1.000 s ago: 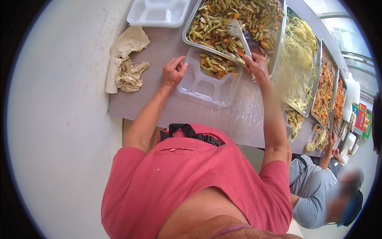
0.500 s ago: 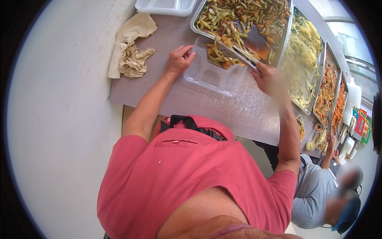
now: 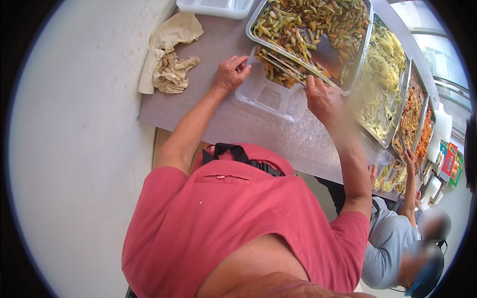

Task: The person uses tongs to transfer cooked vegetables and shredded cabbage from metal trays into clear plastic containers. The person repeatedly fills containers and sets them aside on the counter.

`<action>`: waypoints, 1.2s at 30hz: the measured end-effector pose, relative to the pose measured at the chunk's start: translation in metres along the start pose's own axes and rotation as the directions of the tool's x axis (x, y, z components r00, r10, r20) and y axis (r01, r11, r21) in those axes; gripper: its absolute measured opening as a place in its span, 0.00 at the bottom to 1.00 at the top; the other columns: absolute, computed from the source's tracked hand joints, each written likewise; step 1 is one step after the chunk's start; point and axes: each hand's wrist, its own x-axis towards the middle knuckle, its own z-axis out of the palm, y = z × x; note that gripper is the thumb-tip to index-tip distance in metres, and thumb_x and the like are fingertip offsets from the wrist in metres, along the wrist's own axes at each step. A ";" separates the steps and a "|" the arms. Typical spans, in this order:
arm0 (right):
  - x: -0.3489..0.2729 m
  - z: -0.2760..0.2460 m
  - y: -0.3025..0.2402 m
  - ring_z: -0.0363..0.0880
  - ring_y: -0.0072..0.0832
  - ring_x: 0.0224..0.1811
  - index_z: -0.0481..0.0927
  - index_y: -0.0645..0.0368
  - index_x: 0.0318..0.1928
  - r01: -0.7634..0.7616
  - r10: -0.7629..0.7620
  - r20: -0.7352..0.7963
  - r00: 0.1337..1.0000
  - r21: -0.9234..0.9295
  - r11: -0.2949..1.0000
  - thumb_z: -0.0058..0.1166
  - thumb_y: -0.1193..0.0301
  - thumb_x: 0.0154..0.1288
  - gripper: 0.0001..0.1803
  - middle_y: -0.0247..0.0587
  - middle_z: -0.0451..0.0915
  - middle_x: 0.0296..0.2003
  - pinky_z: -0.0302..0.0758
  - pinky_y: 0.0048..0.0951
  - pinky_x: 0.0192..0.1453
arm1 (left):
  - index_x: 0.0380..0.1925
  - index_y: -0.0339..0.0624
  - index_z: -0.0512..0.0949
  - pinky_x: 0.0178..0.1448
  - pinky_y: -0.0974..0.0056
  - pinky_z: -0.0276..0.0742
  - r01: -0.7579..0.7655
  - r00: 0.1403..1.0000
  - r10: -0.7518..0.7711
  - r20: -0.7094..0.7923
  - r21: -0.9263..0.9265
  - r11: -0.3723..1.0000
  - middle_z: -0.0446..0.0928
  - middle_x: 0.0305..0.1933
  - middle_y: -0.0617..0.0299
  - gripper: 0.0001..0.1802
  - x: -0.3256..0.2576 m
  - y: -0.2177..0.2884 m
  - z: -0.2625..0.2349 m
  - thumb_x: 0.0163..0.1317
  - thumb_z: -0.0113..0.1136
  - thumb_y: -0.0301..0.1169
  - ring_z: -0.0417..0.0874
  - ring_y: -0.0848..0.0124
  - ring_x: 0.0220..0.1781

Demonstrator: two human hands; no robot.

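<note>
A clear plastic compartment container (image 3: 272, 103) lies on the metal table, just in front of a big metal tray (image 3: 251, 31) of cooked green vegetable pieces. My left hand (image 3: 232, 74) is closed at the container's left rim, its fingertips pinching the edge. In my right hand (image 3: 323, 98) is a pair of metal tongs (image 3: 284, 66). Their tips reach into the container's far compartment, among cooked vegetables (image 3: 274, 73). Whether the tips grip any pieces, I cannot tell.
Crumpled brown paper (image 3: 174, 72) lies at the left beside a white plastic tray (image 3: 216, 7). Rightward stand trays of pale shredded vegetable (image 3: 380, 74) and reddish food (image 3: 412, 111). A co-worker in a grey shirt (image 3: 390, 246) works at the right, near filled containers (image 3: 390, 174).
My right hand has shifted left, and the tongs now lie lower over the container's far compartment. My left hand stays at the rim. The co-worker's arm has moved farther over the table.
</note>
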 end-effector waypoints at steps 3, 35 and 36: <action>-0.008 -0.002 0.002 0.82 0.41 0.29 0.70 0.60 0.37 -0.020 0.023 -0.036 0.999 0.060 0.998 0.51 0.73 0.58 0.07 0.45 0.77 0.27 0.78 0.40 0.29 | 0.36 0.38 0.81 0.26 0.70 0.74 0.000 1.000 0.000 -0.012 -0.001 1.000 0.75 0.24 0.63 0.12 -0.003 0.000 0.001 0.49 0.65 0.26 0.74 0.75 0.19; 0.005 0.039 0.069 0.81 0.51 0.36 0.72 0.59 0.38 -0.311 0.350 -0.137 0.927 0.241 0.919 0.55 0.63 0.62 0.13 0.52 0.80 0.32 0.77 0.46 0.39 | 0.35 0.38 0.80 0.26 0.69 0.74 0.064 0.998 -0.064 -0.016 0.000 0.998 0.75 0.24 0.62 0.11 -0.003 0.003 0.003 0.49 0.64 0.25 0.74 0.75 0.19; 0.000 0.032 0.069 0.80 0.51 0.35 0.72 0.59 0.37 -0.297 0.349 -0.145 0.926 0.291 0.909 0.54 0.65 0.62 0.11 0.52 0.80 0.31 0.76 0.47 0.39 | 0.35 0.39 0.80 0.26 0.69 0.74 0.069 0.997 -0.069 -0.019 -0.003 0.998 0.75 0.24 0.62 0.11 -0.004 0.003 0.003 0.49 0.64 0.25 0.74 0.75 0.19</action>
